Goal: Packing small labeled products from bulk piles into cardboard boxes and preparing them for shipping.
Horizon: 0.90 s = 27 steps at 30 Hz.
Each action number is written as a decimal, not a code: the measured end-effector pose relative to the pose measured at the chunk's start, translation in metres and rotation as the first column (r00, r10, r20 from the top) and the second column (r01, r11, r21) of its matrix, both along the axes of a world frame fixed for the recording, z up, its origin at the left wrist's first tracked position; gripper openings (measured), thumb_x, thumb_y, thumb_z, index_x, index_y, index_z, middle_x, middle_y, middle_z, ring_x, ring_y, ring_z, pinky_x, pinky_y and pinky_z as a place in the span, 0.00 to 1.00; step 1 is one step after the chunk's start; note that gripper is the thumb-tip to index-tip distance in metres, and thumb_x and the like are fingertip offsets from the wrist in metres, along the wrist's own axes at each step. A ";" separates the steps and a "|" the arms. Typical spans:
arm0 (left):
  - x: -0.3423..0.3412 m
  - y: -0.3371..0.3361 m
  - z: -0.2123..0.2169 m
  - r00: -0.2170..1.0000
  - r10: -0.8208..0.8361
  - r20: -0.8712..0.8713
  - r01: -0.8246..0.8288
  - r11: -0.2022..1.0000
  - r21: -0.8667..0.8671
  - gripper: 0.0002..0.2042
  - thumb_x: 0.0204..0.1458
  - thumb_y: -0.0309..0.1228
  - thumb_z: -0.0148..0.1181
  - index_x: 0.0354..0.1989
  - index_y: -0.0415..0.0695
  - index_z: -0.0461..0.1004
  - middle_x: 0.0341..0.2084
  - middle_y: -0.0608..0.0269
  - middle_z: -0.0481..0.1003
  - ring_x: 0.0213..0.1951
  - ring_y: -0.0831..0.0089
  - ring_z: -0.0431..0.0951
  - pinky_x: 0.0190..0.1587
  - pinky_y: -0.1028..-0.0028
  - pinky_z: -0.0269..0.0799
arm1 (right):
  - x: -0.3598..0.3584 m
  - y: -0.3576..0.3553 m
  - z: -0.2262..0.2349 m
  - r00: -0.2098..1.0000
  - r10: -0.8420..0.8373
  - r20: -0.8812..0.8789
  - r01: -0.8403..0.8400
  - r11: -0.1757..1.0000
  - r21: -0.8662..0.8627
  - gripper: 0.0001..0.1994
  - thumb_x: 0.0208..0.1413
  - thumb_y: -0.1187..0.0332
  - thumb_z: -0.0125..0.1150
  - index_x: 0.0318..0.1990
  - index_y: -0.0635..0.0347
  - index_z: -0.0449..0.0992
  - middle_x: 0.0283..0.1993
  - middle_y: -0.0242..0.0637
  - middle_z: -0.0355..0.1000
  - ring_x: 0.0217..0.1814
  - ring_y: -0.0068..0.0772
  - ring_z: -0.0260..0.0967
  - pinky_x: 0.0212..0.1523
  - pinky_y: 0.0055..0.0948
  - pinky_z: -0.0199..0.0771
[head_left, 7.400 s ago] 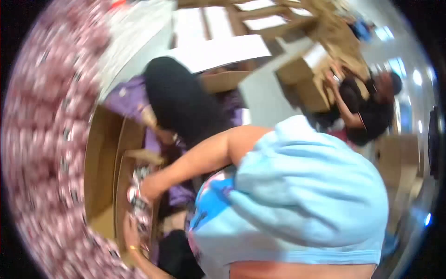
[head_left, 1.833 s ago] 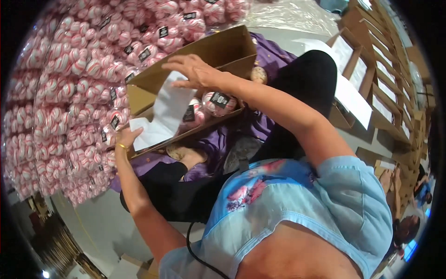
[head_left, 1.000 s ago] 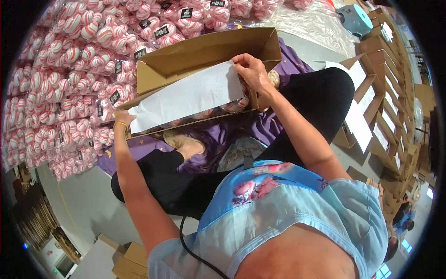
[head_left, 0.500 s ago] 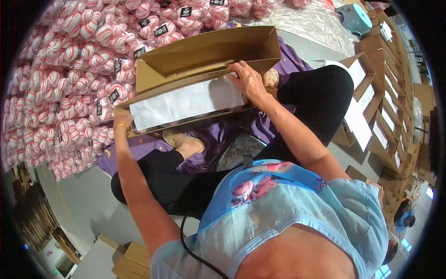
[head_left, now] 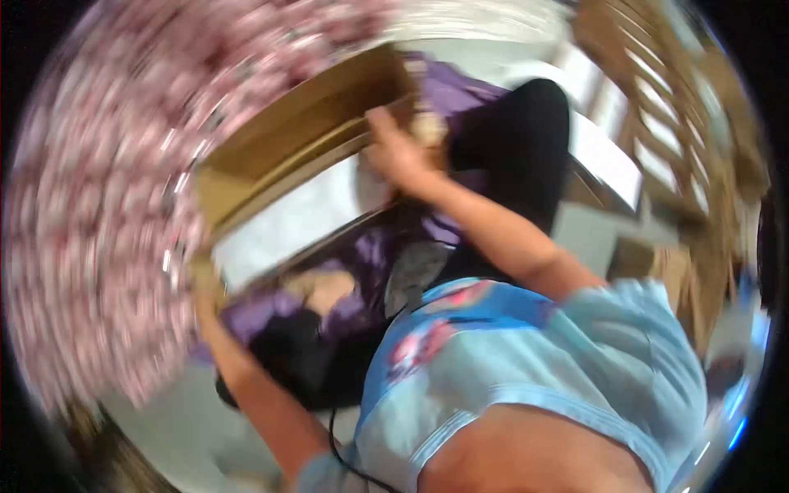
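"Pink bundles (head_left: 107,205) blur beside the box (head_left: 300,123). Which step?"
"Seemingly fitting the sheet (head_left: 288,222) inside it. Right hand (head_left: 397,156) half curled at one end, left hand (head_left: 205,279) at the other; can't tell either's grip."
"Next?"
"Calls for both ends flat."

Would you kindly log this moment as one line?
left hand: at left end of cardboard box; right hand: at right end; white sheet: inside box

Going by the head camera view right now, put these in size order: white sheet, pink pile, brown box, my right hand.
Largest to smallest as they look, though blurred:
Pink pile
Brown box
White sheet
Right hand
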<state>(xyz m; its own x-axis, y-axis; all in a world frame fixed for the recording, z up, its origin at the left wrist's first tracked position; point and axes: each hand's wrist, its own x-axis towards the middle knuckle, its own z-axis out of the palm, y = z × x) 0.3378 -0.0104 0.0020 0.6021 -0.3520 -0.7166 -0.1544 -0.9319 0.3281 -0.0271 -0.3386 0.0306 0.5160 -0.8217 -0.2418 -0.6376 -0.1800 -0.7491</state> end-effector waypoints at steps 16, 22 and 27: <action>-0.349 -0.093 0.097 0.676 -0.736 0.036 0.716 0.644 -0.269 0.25 0.50 0.40 0.60 0.51 0.35 0.68 0.39 0.55 0.73 0.40 0.66 0.72 0.45 0.71 0.68 | -0.053 0.056 0.069 0.750 0.089 0.656 0.251 0.878 -0.407 0.16 0.42 0.73 0.55 0.43 0.63 0.70 0.34 0.45 0.68 0.39 0.49 0.68 0.38 0.42 0.70; -0.353 -0.117 0.144 0.696 -0.701 0.157 0.714 0.652 -0.255 0.23 0.51 0.39 0.59 0.51 0.35 0.68 0.39 0.57 0.73 0.39 0.68 0.72 0.43 0.73 0.68 | -0.140 -0.008 0.233 0.630 0.146 0.763 0.390 0.790 -0.474 0.11 0.41 0.70 0.50 0.29 0.67 0.74 0.27 0.50 0.71 0.32 0.50 0.70 0.36 0.42 0.72; -0.343 -0.143 0.182 0.714 -0.647 0.269 0.700 0.646 -0.304 0.22 0.51 0.38 0.58 0.51 0.35 0.68 0.39 0.58 0.72 0.38 0.69 0.71 0.42 0.74 0.68 | -0.254 -0.031 0.295 0.639 -0.009 0.769 0.297 0.925 -0.236 0.15 0.48 0.70 0.51 0.40 0.68 0.77 0.31 0.43 0.76 0.30 0.29 0.75 0.33 0.26 0.77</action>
